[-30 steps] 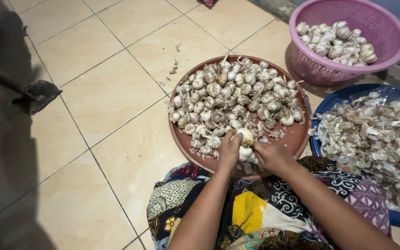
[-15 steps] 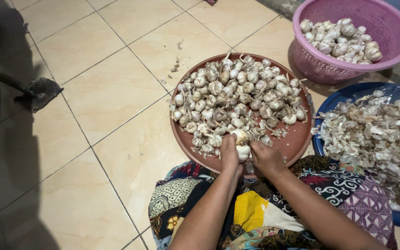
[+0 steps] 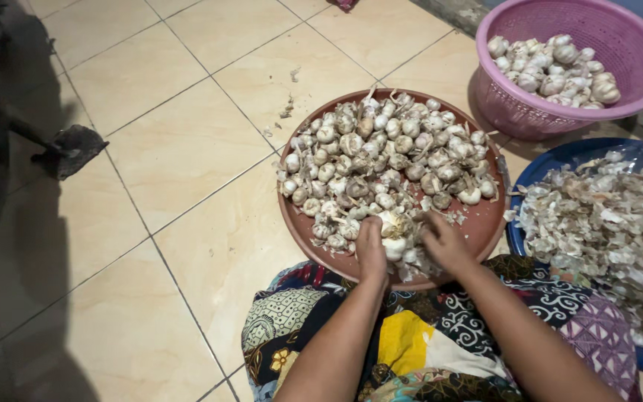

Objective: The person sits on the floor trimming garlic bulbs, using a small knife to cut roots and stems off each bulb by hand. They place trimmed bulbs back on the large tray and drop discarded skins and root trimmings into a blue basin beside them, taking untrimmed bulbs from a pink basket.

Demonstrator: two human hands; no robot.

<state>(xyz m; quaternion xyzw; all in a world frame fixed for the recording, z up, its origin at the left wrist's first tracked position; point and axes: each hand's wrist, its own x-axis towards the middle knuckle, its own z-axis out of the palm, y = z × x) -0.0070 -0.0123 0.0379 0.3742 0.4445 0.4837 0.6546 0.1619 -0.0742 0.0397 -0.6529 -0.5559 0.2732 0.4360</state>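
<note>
Floor: beige tiled floor [image 3: 150, 149]
Basins: blue basin [image 3: 552, 167] of garlic skins [image 3: 612, 231]; pink basket [image 3: 597, 33]
Tray: brown round tray [image 3: 485, 223], heaped garlic bulbs [image 3: 381, 149]
Hands: left hand [image 3: 370, 246] and right hand [image 3: 444, 242] both curled on one garlic bulb [image 3: 394, 237] at the tray's near edge

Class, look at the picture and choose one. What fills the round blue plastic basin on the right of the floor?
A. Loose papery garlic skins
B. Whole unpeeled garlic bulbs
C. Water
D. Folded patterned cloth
A: the round blue plastic basin is heaped with dry, pale, papery garlic skins; the whole bulbs lie in the other two vessels.
</note>
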